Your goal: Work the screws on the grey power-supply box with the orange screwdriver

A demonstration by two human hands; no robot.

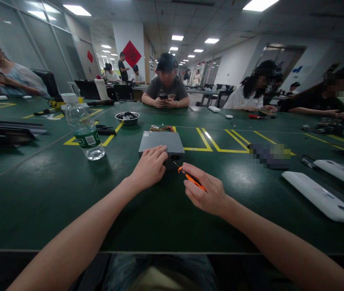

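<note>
Two hands work at a grey metal box (161, 142) on the green table (53, 190). Left hand (149, 166) lies fingers-down, uncurled, on its near edge. Right hand (207, 195), just right of it, pinches an orange screwdriver (190, 176), tip toward the box.

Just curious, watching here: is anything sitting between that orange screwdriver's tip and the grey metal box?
Nothing visible. The right hand holds the orange-handled screwdriver, its tip aimed at the flat grey metal box. The left hand rests on the box's near edge, beside that path.
</note>
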